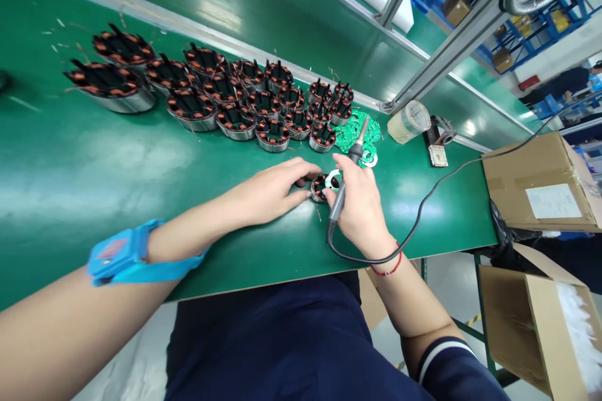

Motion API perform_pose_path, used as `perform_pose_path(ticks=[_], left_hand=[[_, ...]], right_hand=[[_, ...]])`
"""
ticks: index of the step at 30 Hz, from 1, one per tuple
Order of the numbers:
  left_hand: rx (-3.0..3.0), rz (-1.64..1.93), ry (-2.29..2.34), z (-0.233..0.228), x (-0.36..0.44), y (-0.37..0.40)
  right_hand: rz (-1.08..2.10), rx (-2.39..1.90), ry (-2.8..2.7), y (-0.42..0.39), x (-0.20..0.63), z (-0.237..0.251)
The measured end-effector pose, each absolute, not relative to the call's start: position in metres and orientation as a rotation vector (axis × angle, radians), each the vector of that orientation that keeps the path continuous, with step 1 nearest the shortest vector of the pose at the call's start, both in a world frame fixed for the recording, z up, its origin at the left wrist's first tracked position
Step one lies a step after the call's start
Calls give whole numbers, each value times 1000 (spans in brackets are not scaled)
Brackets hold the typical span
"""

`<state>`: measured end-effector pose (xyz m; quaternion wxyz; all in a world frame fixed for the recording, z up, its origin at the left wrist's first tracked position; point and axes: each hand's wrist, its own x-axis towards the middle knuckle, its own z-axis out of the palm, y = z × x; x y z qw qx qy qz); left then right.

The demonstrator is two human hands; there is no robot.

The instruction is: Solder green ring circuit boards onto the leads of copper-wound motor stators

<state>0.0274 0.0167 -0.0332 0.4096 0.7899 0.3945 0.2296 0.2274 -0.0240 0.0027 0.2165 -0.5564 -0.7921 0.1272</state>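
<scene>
About eighteen wound stators (221, 97) sit grouped on the bench, and one more stator (321, 187) lies apart. There are one soldering iron (348, 166), one roll of tape (408, 121) and one loose heap of green circuit rings (364, 135), too tangled to count. Two cardboard boxes (540, 185) stand at the bench end.

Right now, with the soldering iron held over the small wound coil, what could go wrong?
The right hand grips the soldering iron close beside the left hand steadying the coil, so its fingertips risk a burn. The iron's cable loops toward the table edge and might snag. A slip could scorch the green circuit rings nearby.
</scene>
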Motion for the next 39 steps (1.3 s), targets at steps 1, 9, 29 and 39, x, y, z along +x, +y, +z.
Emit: perform_pose_path(ticks=[1, 9, 29, 39], left_hand=[[1998, 598, 1012, -35, 30, 16], [2001, 654, 1150, -41, 38, 10], [2226, 738, 1083, -29, 52, -2], [2217, 806, 1213, -38, 64, -2]], right_hand=[[324, -1557, -2214, -23, 223, 3], [375, -1492, -2076, -22, 219, -13], [466, -1392, -1636, -43, 233, -53], [471, -1337, -1686, -42, 237, -59]])
